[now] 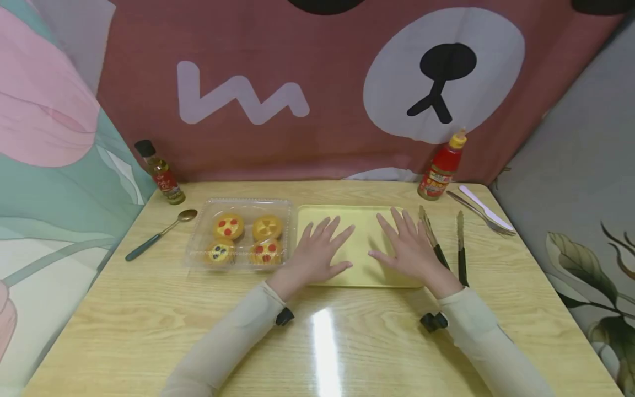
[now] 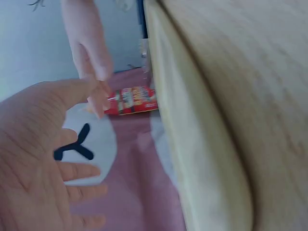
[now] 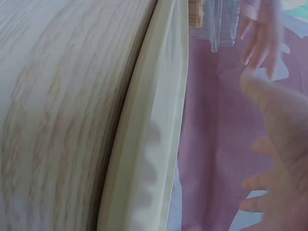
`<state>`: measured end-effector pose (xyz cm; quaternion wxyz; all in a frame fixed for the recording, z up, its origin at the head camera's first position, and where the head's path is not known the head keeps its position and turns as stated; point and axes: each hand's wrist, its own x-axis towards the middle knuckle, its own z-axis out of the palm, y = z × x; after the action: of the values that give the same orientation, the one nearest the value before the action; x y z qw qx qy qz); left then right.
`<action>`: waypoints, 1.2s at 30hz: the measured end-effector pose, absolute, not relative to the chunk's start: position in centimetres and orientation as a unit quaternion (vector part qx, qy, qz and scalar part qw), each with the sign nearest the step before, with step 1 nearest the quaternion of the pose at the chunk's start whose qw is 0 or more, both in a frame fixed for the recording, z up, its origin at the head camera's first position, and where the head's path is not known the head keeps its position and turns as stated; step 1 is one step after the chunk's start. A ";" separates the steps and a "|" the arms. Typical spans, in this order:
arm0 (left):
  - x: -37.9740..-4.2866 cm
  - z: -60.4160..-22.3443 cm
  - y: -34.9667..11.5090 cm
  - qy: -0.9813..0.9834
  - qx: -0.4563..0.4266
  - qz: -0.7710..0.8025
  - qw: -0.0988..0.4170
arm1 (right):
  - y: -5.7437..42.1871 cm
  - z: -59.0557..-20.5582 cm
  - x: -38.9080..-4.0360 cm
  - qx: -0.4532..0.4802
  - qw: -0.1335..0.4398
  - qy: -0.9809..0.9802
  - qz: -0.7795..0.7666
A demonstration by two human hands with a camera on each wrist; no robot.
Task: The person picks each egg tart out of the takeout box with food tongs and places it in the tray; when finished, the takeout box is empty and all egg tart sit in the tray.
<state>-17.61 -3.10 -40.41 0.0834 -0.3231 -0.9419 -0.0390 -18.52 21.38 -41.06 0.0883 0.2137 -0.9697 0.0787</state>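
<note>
Both hands are held with fingers spread above a pale yellow tray [image 1: 362,242] on the wooden table. My left hand [image 1: 315,251] is over the tray's left part, beside a clear plastic box [image 1: 198,242] of several small tarts. Over the right part is my right hand [image 1: 409,245], near the black-handled tongs [image 1: 462,259]. Neither hand holds anything. In the right wrist view the right hand [image 3: 284,144] stands apart from the tray [image 3: 159,144], whose rim shows edge-on. The left wrist view has the left hand [image 2: 33,149] with its fingers extended.
A spoon [image 1: 161,235] with a dark handle and an oil bottle [image 1: 161,173] are at the left. Toward the back right stand a red sauce bottle [image 1: 441,168], a fork [image 1: 481,214] and a lilac knife [image 1: 486,208]. A printed cloth [image 1: 322,149] hangs behind the table.
</note>
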 end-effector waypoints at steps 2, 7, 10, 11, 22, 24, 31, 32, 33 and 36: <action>-17.2 -39.6 -3.5 -0.933 -0.336 -0.070 0.111 | 21.1 -40.9 -18.7 0.226 0.154 -0.956 0.107; -16.0 -37.7 -5.8 -0.908 -0.340 -0.185 0.162 | 19.9 -40.2 -18.9 0.247 0.281 -0.904 0.207; -15.7 -36.8 -8.2 -0.882 -0.354 -0.239 0.198 | 18.8 -39.7 -19.0 0.249 0.298 -0.882 0.265; -15.6 -36.6 -9.2 -0.873 -0.358 -0.252 0.216 | 18.4 -39.5 -19.1 0.250 0.297 -0.877 0.283; -14.0 -36.5 -23.2 -0.877 -0.164 -0.318 0.320 | 12.6 -37.8 -19.8 0.277 0.224 -0.831 0.427; -13.4 -37.0 -25.4 -0.888 -0.099 -0.329 0.307 | 11.4 -37.7 -19.9 0.279 0.212 -0.830 0.433; -11.3 -39.7 -31.3 -0.935 -0.009 -0.344 0.085 | 6.8 -38.3 -20.5 0.284 0.163 -0.826 0.460; -11.1 -40.0 -31.7 -0.933 -0.016 -0.357 0.047 | 6.3 -38.3 -20.6 0.288 0.159 -0.824 0.462; -11.0 -40.4 -32.0 -0.926 -0.025 -0.375 0.012 | 5.7 -38.2 -20.6 0.293 0.156 -0.821 0.465; -11.1 -41.2 -32.6 -0.889 -0.052 -0.452 -0.049 | 4.2 -37.9 -20.6 0.313 0.151 -0.814 0.466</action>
<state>-11.12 -32.61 -41.22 -0.0489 -0.0519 -0.8891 -0.4521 -20.62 4.17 -37.91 0.1514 0.3130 -0.8136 0.4659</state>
